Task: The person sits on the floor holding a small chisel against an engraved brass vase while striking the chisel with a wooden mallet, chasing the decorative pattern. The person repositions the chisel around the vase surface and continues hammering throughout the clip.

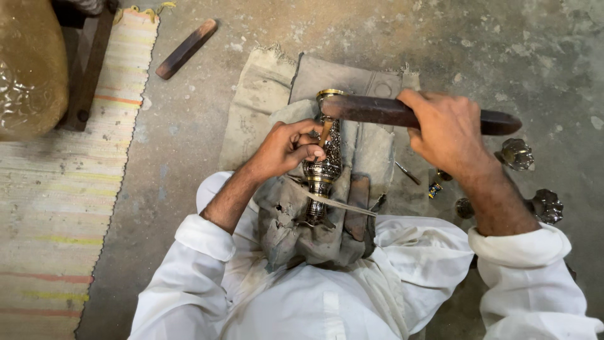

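There is just one camera, worn on the person's head; it looks almost straight down at the lap and the grey floor [189, 126]; it sits close above the hands; the striped mat [56, 189] lies at nine o'clock.

Grey, rough floor [541, 56], with pale spots. On it, a striped rug [56, 201] at one side. Beside the rug, a dark stick [186, 48]. In the middle, a worn cloth [264, 101], spread flat. On the other side, two shiny metal knobs [517, 153], a thin rod [408, 172] and a small bright bit [435, 189].
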Demonstrator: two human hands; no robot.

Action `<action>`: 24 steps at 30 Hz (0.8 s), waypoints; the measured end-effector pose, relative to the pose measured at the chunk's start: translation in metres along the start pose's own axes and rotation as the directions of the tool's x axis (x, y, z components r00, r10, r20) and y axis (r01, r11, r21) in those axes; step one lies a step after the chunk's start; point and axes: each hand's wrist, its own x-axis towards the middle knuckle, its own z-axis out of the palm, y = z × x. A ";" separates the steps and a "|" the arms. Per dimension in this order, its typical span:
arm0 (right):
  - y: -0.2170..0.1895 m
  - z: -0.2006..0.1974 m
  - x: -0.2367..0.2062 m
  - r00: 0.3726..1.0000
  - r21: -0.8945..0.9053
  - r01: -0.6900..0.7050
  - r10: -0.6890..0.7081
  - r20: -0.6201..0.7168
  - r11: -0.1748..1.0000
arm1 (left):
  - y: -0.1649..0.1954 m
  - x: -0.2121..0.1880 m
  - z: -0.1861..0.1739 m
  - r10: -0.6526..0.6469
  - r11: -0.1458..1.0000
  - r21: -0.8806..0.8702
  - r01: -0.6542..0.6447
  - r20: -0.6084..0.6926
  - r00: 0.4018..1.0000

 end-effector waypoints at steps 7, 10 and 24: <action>0.004 0.002 0.003 1.000 0.093 -0.003 0.003 0.001 0.996 | 0.000 -0.004 0.002 -0.015 0.998 -0.065 0.013 -0.029 0.999; 0.007 0.004 0.007 1.000 0.174 -0.013 0.014 0.000 0.985 | -0.002 -0.004 0.003 0.011 0.990 -0.143 -0.015 -0.030 0.999; -0.002 -0.011 0.019 0.991 0.207 -0.117 0.100 0.087 0.971 | -0.008 -0.007 0.005 0.047 0.986 -0.160 -0.055 -0.055 0.997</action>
